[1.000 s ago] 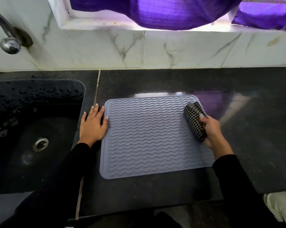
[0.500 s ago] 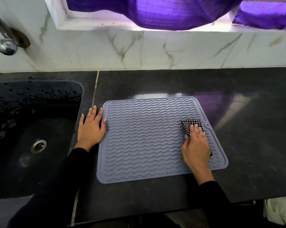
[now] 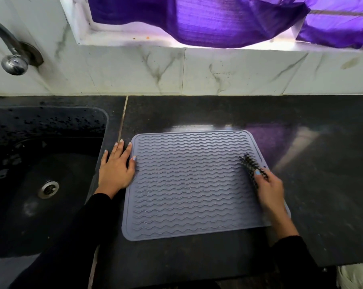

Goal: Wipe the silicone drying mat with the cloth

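Silicone drying mat (image 3: 189, 184), grey with wavy ribs, lies flat on the dark bench (image 3: 312, 163), mid-bench toward the front edge, its left edge close to the sink (image 3: 41, 174).

Left hand (image 3: 116, 167) lies flat with fingers straight and spread on the bench strip between sink and mat; thumb tip touches the mat's left edge. It holds nothing.

Right hand (image 3: 268, 188) is at the mat's right edge, fingers curled around a bunched black-and-white checked cloth (image 3: 250, 163). The cloth is blurred; its far end sits on the mat near the right edge.

Around: black sink with drain at the bench's left end, tap (image 3: 11, 57) on the marble wall above it. Purple curtain (image 3: 218, 21) hangs at the window ledge behind the bench. Something white (image 3: 355, 277) shows below the front right corner, cannot tell what it is. The mat's ribbed middle is uncovered.
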A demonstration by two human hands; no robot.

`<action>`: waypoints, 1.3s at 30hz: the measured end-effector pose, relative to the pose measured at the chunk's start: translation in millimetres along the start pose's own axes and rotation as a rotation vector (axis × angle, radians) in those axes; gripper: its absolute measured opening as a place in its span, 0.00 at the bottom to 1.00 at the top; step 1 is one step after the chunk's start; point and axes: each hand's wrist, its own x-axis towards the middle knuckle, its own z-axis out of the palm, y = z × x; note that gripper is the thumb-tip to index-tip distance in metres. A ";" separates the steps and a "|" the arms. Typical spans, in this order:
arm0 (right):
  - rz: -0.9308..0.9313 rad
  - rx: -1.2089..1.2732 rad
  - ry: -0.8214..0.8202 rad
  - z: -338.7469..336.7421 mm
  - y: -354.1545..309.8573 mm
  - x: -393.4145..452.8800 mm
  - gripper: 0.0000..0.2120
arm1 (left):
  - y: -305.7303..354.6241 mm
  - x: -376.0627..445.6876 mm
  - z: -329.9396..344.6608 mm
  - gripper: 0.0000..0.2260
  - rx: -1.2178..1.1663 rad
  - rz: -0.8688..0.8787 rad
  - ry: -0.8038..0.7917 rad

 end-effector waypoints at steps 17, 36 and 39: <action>-0.315 -0.775 -0.055 29.5 15.2 -35.2 0.27 | 0.1 0.9 1.6 0.29 0.016 -0.014 -0.002; -0.313 -0.652 -0.172 3.6 -29.6 -91.1 0.16 | -0.1 0.9 2.3 0.23 -0.015 -0.003 0.023; -0.386 -0.937 -0.289 28.8 -20.2 -110.4 0.25 | -0.2 1.4 3.0 0.24 -0.011 -0.001 0.022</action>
